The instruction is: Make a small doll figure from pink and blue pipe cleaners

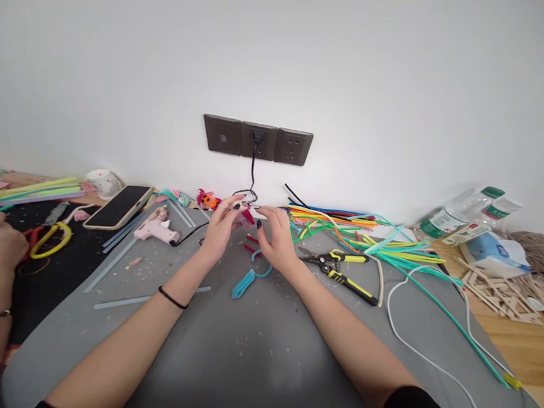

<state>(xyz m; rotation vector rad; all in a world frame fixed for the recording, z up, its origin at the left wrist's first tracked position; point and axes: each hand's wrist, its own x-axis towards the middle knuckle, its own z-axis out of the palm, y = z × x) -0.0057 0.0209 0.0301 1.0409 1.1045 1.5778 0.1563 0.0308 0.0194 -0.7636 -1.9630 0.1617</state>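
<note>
My left hand (220, 231) is closed on a small pink-red fuzzy pipe-cleaner piece (245, 215), pinched between thumb and fingers above the grey mat. Some of the piece is hidden by the fingers. Close at its right side, my right hand (277, 239) has its thumb and bent index finger apart, with the fingertips beside the piece; whether they touch it is hard to see. Below the hands lie a folded light-blue pipe-cleaner bundle (243, 284), a curled blue pipe cleaner (264, 271) and short dark-red pieces (251, 247). An orange and magenta fuzzy figure (207, 199) sits behind my left hand.
Left are a pink glue gun (157, 226), glue sticks (111, 265), a phone (119, 207), yellow-handled scissors (52, 241) and another person's hand (3, 242). Right are yellow-black pliers (343, 269), pipe cleaners (404, 256), a white cord (410, 345), bottles (445, 222) and wooden sticks (496, 292).
</note>
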